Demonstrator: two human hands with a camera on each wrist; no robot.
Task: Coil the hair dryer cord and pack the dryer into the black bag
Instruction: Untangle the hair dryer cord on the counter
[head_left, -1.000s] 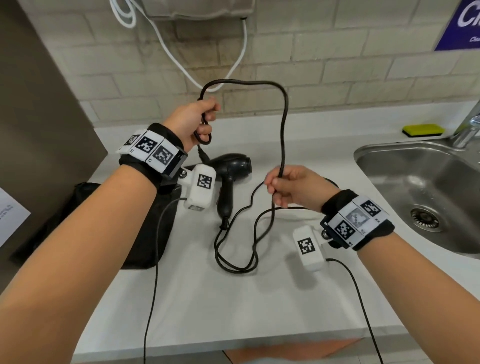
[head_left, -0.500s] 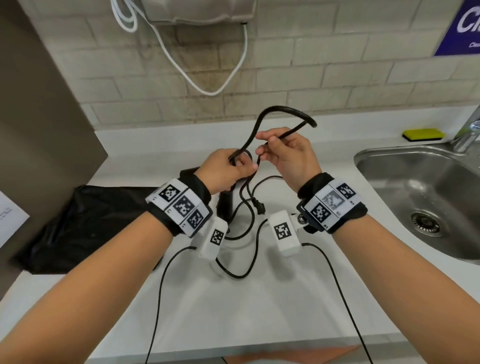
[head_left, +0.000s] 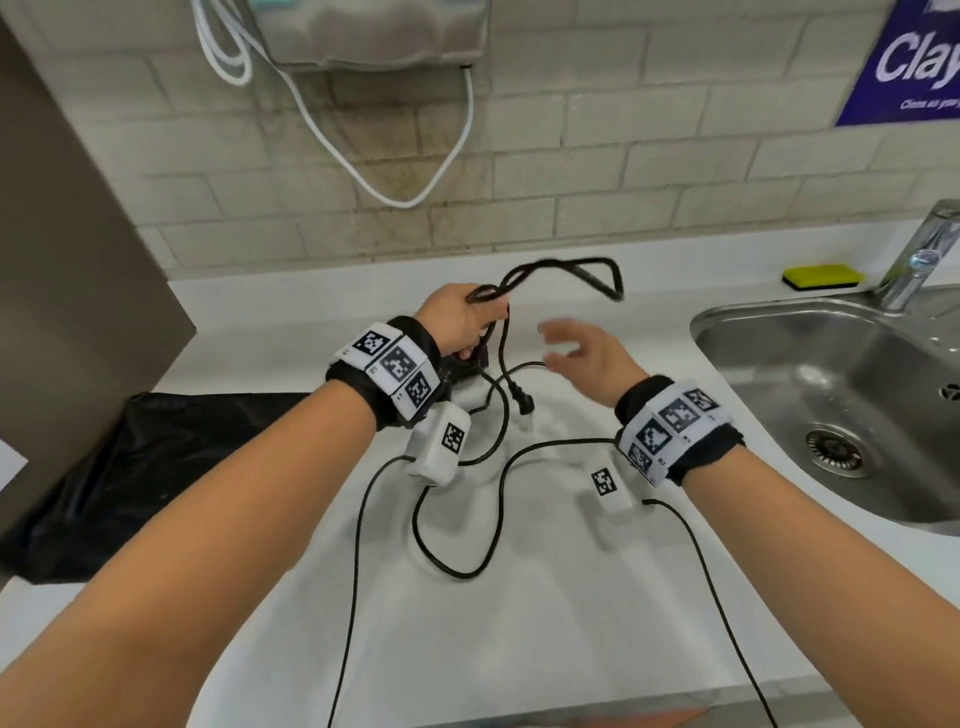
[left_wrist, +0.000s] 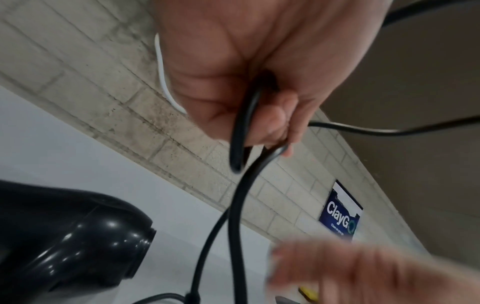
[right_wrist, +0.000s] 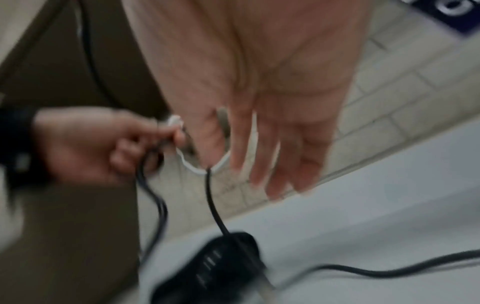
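- Since half a second ago, the right hand (head_left: 587, 353) has let go of the cord (head_left: 498, 467) and drawn back from the left hand (head_left: 457, 322); the raised loop now hangs from the left hand alone, and the view has tipped toward the wall.
- Black bag (head_left: 156, 467): it lies flat on the desk (head_left: 545, 623), left of the left hand, its mouth not visible. Risk: the dryer cannot go in one-handed if the mouth stays collapsed.
- Left hand: fingers curl round several gathered strands of cord. Risk: with only this one grip, the springy loop could slip out and undo the coil.
- Hair dryer (left_wrist: 72, 242): it rests on the desk directly below the left hand, largely hidden in the head view. Risk: pulling the cord taut could drag or roll it.
- Plug (head_left: 522, 402): it dangles just right of the left hand, with slack cord snaking on the desk below. Risk: the slack crosses the thin wrist-camera leads, so the next gather could snag one.
- Right hand: right of the left hand, fingers spread wide and holding nothing, blurred. Risk: a hasty regrab could miss the cord.
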